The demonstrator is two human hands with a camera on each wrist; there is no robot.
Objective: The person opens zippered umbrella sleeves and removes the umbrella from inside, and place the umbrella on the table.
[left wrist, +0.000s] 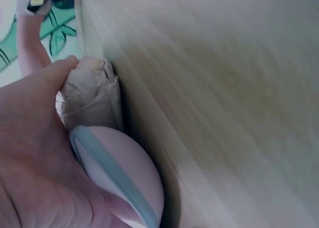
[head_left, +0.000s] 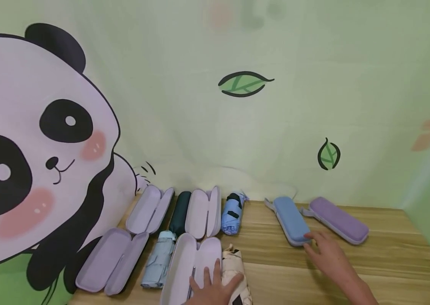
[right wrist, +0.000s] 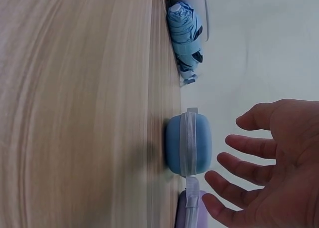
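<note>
My left hand [head_left: 216, 292] lies with spread fingers over the raised half of an open pale case [head_left: 182, 258], its thumb reaching across a cream folded umbrella [head_left: 232, 264]. In the left wrist view, the thumb touches the umbrella's end [left wrist: 92, 101], and the case's curved edge [left wrist: 134, 163] is under the palm. My right hand [head_left: 331, 260] is at the near end of a closed blue case [head_left: 289, 216], fingers loosely extended. The right wrist view shows a gap between those fingers and the blue case [right wrist: 202, 143]. Beside it lies a closed purple case [head_left: 338, 220].
Open lilac cases [head_left: 102, 260] stand at the left, with a light blue umbrella [head_left: 159, 258], a dark green umbrella [head_left: 180, 212] and a blue umbrella [head_left: 231, 218] among them. A panda-print cloth [head_left: 184, 127] hangs behind the wooden table [head_left: 276, 279].
</note>
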